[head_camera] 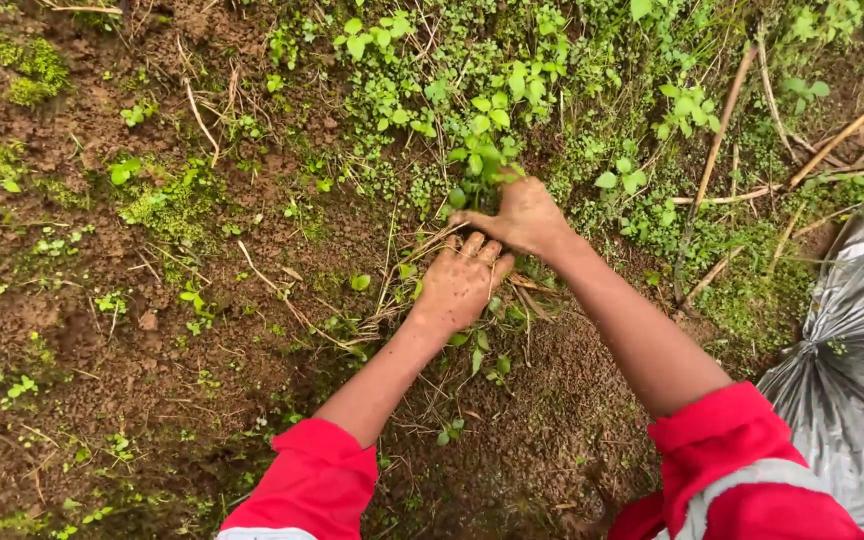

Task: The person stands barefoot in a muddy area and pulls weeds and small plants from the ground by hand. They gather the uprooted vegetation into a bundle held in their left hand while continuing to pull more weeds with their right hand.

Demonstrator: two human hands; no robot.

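So we've got our right hand (524,215) pinched round the leafy weed (482,165) mid-scene and our left hand (460,283) pressed flat on the soil (152,340) just nearer; we'd grip low and pull slowly

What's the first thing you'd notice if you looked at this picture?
Two muddy hands meet in the middle: the right hand closes around a leafy green weed, the left hand presses the soil just below it. Bright red sleeves fill the bottom edge, and a shiny grey plastic sack sits at the right.
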